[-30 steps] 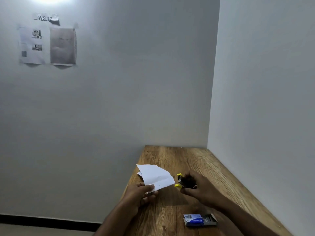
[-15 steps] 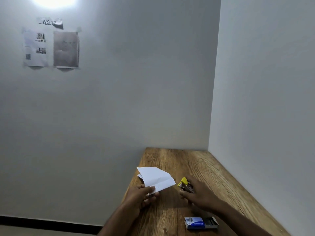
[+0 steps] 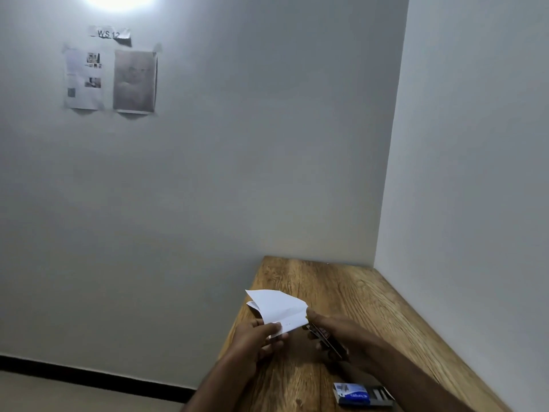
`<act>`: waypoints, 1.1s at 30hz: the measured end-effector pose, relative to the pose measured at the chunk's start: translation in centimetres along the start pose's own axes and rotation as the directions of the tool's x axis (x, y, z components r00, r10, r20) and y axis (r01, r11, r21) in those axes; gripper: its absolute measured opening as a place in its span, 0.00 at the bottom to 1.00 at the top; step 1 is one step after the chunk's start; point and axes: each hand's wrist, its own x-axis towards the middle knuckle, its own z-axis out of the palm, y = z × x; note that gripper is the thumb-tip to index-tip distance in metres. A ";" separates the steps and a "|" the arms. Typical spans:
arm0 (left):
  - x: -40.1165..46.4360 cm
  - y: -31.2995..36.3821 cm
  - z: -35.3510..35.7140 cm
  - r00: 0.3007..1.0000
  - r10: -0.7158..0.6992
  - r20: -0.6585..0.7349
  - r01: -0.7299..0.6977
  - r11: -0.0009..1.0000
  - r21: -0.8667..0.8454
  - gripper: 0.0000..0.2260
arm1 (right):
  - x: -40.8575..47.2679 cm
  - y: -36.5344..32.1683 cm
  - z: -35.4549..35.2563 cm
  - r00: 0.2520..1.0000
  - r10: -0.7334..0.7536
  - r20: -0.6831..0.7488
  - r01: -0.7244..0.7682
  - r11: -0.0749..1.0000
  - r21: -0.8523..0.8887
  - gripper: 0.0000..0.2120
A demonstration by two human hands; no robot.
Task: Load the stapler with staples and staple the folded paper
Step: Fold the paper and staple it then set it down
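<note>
Dim, top-edge glare, blurred hands

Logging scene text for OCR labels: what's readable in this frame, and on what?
"WS 12": paper strip taped to the wall.
Two printed sheets below it: too small and blurred to read.
Blue staple box on the table: white brand lettering, blurred, unreadable.
Stapler in the right hand: small red label, unreadable.
</note>
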 end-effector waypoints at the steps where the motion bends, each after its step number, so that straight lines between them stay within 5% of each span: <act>1: -0.1 0.0 0.0 1.000 0.009 -0.001 -0.009 1.000 0.001 0.11 | 0.1 0.0 0.3 1.000 0.023 -0.002 -0.023 0.999 0.043 0.30; 11: -0.4 -0.1 -0.1 0.998 0.061 0.024 -0.063 0.996 0.056 0.13 | 0.7 -0.4 2.4 0.995 0.090 -0.050 -0.071 0.953 0.293 0.30; 25: -0.7 -0.1 0.0 0.996 0.087 0.023 -0.089 0.993 0.076 0.14 | 1.2 -0.1 2.7 0.993 0.068 -0.097 -0.030 0.938 0.347 0.19; 33: -0.7 -0.1 0.2 0.996 0.084 0.022 -0.085 0.993 0.081 0.13 | 1.5 0.4 2.4 0.991 0.104 -0.087 -0.065 0.928 0.366 0.23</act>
